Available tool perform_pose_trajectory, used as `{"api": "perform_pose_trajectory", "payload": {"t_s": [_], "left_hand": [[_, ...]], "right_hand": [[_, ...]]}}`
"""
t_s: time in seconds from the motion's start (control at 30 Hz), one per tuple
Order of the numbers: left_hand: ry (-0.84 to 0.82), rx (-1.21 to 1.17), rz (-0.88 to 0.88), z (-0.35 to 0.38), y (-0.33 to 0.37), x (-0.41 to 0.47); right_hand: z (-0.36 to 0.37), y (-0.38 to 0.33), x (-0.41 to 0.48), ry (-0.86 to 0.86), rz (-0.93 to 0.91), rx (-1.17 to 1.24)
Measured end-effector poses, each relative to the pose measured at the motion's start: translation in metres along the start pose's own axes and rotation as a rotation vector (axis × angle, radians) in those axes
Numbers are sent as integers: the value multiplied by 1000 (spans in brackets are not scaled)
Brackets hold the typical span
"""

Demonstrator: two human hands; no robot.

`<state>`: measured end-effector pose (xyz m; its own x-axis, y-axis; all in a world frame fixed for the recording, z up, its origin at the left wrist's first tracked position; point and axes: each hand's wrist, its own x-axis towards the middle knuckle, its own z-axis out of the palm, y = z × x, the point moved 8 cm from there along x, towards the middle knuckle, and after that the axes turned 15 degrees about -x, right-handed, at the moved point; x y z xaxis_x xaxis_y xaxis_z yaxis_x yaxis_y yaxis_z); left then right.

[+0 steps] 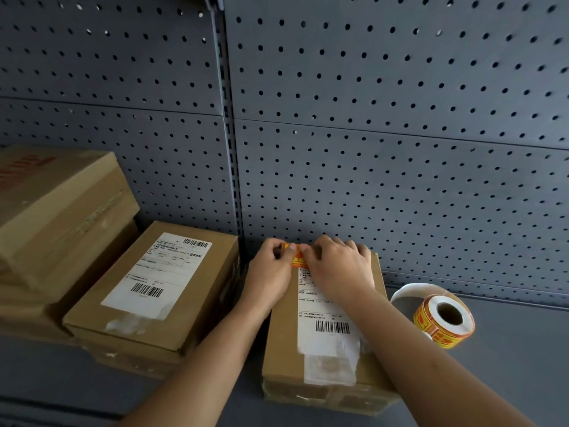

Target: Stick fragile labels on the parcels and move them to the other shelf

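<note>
A brown cardboard parcel with a white shipping label lies on the grey shelf in front of me. At its far end sits an orange fragile label. My left hand pinches the label's left edge with curled fingers. My right hand lies over the parcel's far end, its fingertips on the label's right side. A roll of orange fragile labels stands just right of the parcel, a white backing strip curling off it.
On the left shelf section, a second parcel with a white shipping label rests on another box. A larger brown carton is stacked at the far left. A grey pegboard wall closes the back.
</note>
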<state>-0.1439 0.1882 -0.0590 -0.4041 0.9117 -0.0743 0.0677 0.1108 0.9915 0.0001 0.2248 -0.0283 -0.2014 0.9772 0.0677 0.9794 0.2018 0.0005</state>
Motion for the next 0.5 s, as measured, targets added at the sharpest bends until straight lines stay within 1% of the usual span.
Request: {"api": "perform_pose_trajectory", "payload": {"t_s": [0.13,0.37,0.5], "left_hand": [[0,20,-12,1,-2,1],[-1,66,17,2,1,1],[2,56,10,1,0,4]], "right_hand": [[-1,0,1,-2,5,17],[0,6,1,28,24,89],[0,5,1,39,25,72]]}}
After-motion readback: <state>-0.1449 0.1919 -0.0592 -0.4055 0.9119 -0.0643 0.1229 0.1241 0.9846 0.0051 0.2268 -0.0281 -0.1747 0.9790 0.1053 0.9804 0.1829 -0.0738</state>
